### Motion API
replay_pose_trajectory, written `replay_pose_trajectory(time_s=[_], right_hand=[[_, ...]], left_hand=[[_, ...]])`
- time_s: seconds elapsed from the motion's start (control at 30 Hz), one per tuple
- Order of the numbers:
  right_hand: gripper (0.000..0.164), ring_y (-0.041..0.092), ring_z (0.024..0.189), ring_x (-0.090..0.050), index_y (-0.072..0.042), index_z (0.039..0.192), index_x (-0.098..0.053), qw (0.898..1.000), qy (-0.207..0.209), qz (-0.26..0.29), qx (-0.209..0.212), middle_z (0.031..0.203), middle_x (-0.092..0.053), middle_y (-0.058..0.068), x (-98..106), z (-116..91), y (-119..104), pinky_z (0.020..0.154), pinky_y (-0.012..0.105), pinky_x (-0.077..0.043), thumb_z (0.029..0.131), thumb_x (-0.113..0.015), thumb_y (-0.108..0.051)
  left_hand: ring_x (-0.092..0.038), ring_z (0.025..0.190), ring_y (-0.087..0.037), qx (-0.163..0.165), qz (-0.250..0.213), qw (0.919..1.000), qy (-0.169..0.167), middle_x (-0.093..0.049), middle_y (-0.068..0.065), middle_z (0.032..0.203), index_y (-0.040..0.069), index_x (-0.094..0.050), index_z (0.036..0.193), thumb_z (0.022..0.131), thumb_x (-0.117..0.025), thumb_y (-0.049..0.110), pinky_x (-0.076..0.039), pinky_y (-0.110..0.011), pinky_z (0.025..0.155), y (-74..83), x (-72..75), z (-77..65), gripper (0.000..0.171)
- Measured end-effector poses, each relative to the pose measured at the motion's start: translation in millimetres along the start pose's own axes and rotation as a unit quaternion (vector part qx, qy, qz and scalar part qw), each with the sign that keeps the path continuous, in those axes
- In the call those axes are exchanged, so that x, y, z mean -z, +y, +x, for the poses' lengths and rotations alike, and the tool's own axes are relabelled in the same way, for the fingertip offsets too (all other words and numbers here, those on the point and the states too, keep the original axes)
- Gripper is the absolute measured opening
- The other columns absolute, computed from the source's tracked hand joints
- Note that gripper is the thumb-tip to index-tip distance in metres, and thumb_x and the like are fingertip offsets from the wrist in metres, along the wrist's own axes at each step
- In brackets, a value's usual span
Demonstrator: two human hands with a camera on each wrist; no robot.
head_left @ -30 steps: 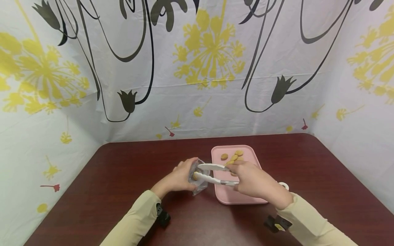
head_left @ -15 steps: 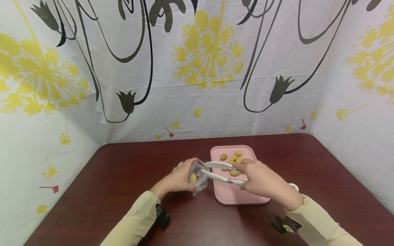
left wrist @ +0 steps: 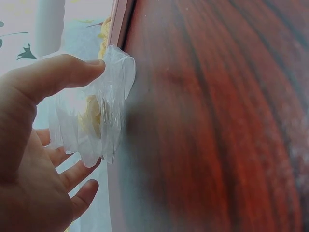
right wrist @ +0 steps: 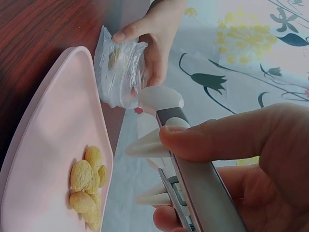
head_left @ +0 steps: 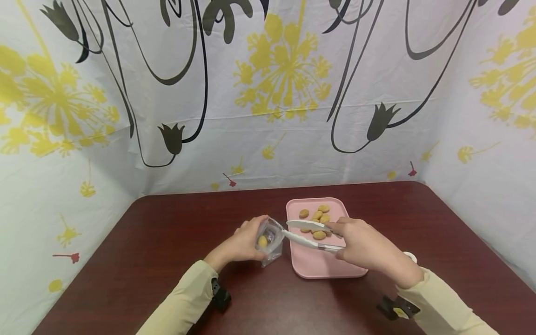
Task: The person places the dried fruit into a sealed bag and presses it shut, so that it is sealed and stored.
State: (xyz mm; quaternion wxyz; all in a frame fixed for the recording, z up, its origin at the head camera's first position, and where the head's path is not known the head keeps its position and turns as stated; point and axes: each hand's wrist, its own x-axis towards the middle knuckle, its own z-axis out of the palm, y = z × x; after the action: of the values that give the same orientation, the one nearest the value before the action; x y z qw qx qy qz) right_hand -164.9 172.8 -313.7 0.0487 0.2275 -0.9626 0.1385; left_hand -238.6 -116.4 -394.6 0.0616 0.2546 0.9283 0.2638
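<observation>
My left hand [head_left: 243,239] grips a clear plastic bag [head_left: 273,253], its mouth facing the tray. Inside the bag sits a yellow oval piece [head_left: 262,241]; the left wrist view shows it blurred through crinkled plastic [left wrist: 91,116]. My right hand [head_left: 370,249] holds tongs [head_left: 299,239] with white tips and metal handles. The tongs' arms are spread, with nothing between them, and their tips point at the bag from over the tray's left edge. On the pink tray [head_left: 311,267] lie several yellow-brown oval pieces [right wrist: 81,175], mostly clustered, one apart at the back left.
The dark red wooden table [head_left: 201,214] runs back to a white patterned cloth [head_left: 251,153]. A white ring [head_left: 410,257] shows beyond my right wrist. Black devices sit on the left wrist [head_left: 220,295] and right wrist [head_left: 399,308].
The tongs have drawn back to the right, out of the bag, with the yellow piece left inside it. The right hand moved right; the left hand and bag stayed nearly still.
</observation>
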Motion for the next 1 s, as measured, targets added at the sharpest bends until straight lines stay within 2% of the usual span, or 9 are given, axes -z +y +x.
replay_pose_trajectory(time_s=[0.33,0.63,1.0], right_hand=[[0.052,0.017,0.078,-0.058,-0.002,0.114,-0.067,1.0,-0.005,-0.022,-0.018,0.096,-0.065,0.007,-3.1,-6.1,13.6,0.066,0.035,-0.048,0.063,-0.079,-0.011],[0.054,0.015,0.07,-0.052,0.0,0.115,-0.066,0.999,-0.008,-0.029,-0.044,0.093,-0.062,0.006,-5.8,-13.5,22.7,0.059,0.031,-0.042,0.063,-0.077,-0.009],[0.054,0.014,0.067,-0.05,0.0,0.113,-0.066,0.998,0.016,-0.038,-0.056,0.088,-0.06,0.006,-3.4,-21.4,39.3,0.057,0.032,-0.042,0.061,-0.077,-0.009]], left_hand=[[-0.042,0.119,-0.029,-0.008,0.001,1.0,0.002,-0.044,-0.01,0.14,0.009,-0.027,0.147,0.065,-0.084,0.024,-0.035,-0.057,0.099,-2.3,-1.2,0.7,0.101],[-0.041,0.122,-0.028,0.002,0.0,1.0,0.0,-0.044,-0.009,0.141,0.012,-0.026,0.148,0.066,-0.084,0.024,-0.032,-0.058,0.102,-3.6,-1.4,0.5,0.101],[-0.04,0.123,-0.028,0.007,-0.002,1.0,-0.006,-0.043,-0.008,0.141,0.014,-0.025,0.148,0.066,-0.083,0.024,-0.031,-0.058,0.104,-2.6,-0.2,-0.4,0.101]])
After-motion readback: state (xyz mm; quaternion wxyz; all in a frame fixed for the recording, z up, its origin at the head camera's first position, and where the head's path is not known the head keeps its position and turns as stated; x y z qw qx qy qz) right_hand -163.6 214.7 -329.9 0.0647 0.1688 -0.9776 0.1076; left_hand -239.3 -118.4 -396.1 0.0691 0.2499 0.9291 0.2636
